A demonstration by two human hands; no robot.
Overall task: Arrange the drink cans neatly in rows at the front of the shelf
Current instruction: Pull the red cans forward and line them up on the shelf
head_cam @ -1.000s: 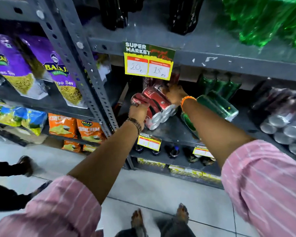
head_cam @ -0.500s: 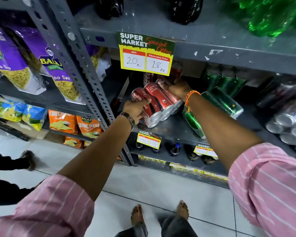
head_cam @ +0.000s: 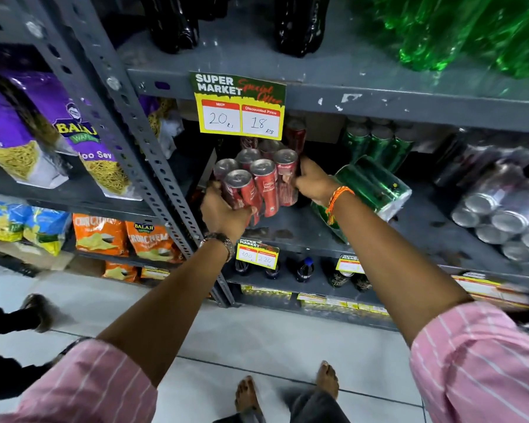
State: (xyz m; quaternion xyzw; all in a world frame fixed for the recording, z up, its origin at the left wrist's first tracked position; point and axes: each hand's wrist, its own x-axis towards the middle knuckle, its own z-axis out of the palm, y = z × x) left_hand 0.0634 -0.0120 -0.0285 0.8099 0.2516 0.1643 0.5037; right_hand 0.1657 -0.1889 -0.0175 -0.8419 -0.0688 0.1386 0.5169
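Observation:
A shrink-wrapped pack of several red cola cans (head_cam: 258, 181) stands nearly upright at the left of the grey middle shelf (head_cam: 303, 230), silver tops towards me. My left hand (head_cam: 223, 213) grips the pack's lower left corner. My right hand (head_cam: 313, 181) presses on its right side, an orange thread around the wrist. More red cans (head_cam: 295, 135) stand behind the pack, partly hidden by the price card.
A wrapped pack of green cans (head_cam: 373, 186) lies tilted just right of my right hand, with upright green cans (head_cam: 376, 141) behind. Silver can packs (head_cam: 501, 206) lie at far right. A yellow price card (head_cam: 240, 108) hangs above. Snack bags (head_cam: 83, 138) fill the left rack.
The red can pack lay on its side with can ends facing me; both hands have tipped it up so it stands nearly upright, tops showing.

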